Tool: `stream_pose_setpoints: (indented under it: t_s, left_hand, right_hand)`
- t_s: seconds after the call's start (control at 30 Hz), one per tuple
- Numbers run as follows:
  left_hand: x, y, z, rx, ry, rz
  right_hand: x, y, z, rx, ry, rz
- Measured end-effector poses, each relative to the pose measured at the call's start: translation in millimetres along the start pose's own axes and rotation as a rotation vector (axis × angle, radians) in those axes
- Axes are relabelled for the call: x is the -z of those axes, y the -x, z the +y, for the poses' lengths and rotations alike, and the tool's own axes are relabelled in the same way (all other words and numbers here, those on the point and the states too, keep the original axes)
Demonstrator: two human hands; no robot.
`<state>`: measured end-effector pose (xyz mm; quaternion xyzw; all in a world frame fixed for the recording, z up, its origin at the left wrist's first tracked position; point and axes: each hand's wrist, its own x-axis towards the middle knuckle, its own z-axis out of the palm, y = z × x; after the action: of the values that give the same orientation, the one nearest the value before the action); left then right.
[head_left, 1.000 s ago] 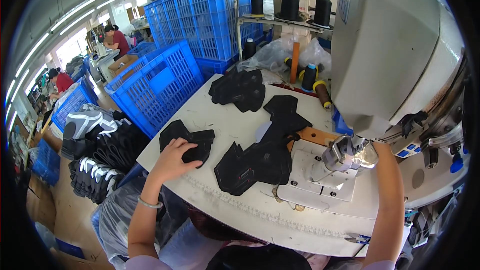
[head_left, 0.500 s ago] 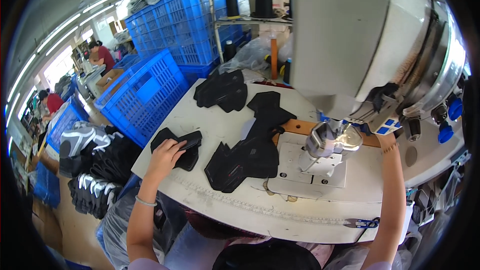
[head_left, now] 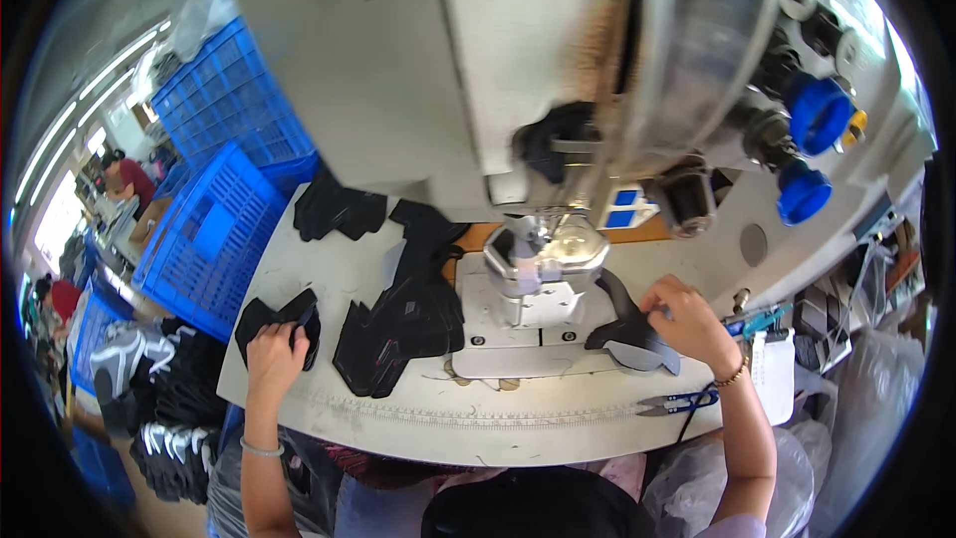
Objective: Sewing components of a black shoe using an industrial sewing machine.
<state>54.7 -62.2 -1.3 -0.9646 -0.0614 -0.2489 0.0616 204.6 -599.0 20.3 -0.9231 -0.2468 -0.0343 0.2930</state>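
My left hand (head_left: 274, 363) is closed on a black fabric piece (head_left: 261, 313) at the left of the sewing table, its fingers over the upper edge. To the right of the sewing machine's needle area (head_left: 543, 264), my right hand (head_left: 691, 327) has bent fingers closed at the edge of another black fabric piece (head_left: 624, 324), which shows a grey underside at its near end. Between my left hand and the machine lies a stack of black cut pieces (head_left: 400, 327). Behind that, more black pieces (head_left: 339, 209) lie near the table's far left side.
The machine head (head_left: 368, 70) fills the upper middle. Thread snips (head_left: 677, 403) lie near the front edge, by a ruler strip (head_left: 478, 416). Blue crates (head_left: 211, 239) and bundled black and grey pieces (head_left: 169, 408) stand left. Two people work in the far left background.
My right hand has come from behind the machine's right side toward me and now has a black piece at its fingers. My left hand stays on its piece. The view has shifted right.
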Motion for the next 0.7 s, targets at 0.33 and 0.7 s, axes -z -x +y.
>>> stream_pose_setpoints:
  t_s: [0.33,0.7]
  left_hand:
    - [23.1,-40.8,5.8,-0.039,0.324,0.386]
    - [42.1,-112.1,199.0,-0.685,0.829,0.658]
  right_hand:
    - [-24.3,-13.0,-13.3,-0.098,-0.097,0.086]
    - [15.4,28.3,-98.1,0.414,-0.292,0.442]
